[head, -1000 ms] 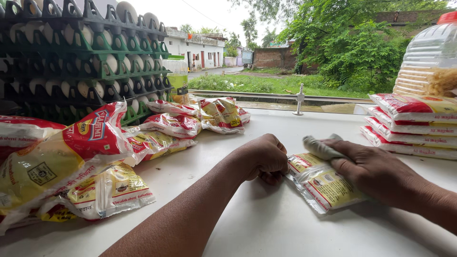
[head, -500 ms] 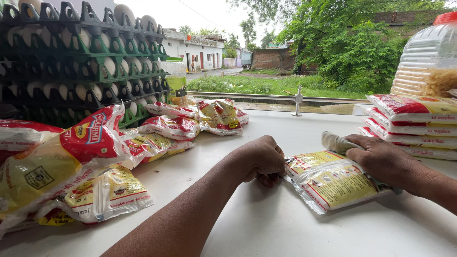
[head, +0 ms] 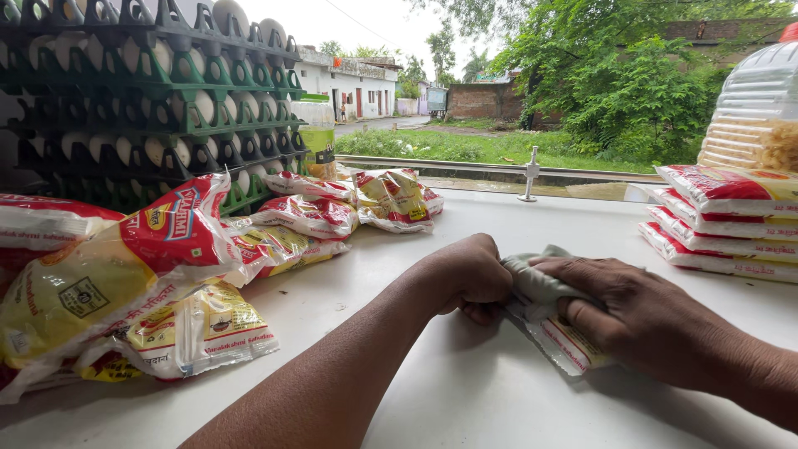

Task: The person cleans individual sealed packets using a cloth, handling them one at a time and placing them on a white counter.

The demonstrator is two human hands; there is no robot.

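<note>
— On the white counter point(head: 465, 391), how many hands do you count, and what are they doing?

— Two, both the person's own. The left hand point(head: 470, 278) is curled into a fist, clamping one end of a grey cloth point(head: 539, 283). The right hand point(head: 640, 312) lies flat with fingers spread, pressing that cloth down onto a single clear packet point(head: 565, 345) with red and yellow print. The packet lies flat on the counter, mostly hidden under the cloth and the right palm.

— Other packets?

— A loose heap point(head: 150, 283) on the left: I make out roughly eight or nine red-and-yellow packets, but they overlap too much for a sure count. On the right, a neat stack point(head: 723, 224) of four packets. Behind it stands one clear plastic jar point(head: 761, 116) with pale snacks inside.

— And the eggs?

— Dark green egg trays point(head: 150, 108), stacked at far left behind the heap; about six layers show, white eggs in the pockets. A single small metal latch point(head: 529, 176) stands on the sill.

— What differs from half a second ago?

— Then the packet lay largely uncovered, the right hand at its far edge with the cloth bunched beside it. Now the cloth sits over the packet's upper part and the right hand has come across on top of it. The left fist has barely shifted.
</note>
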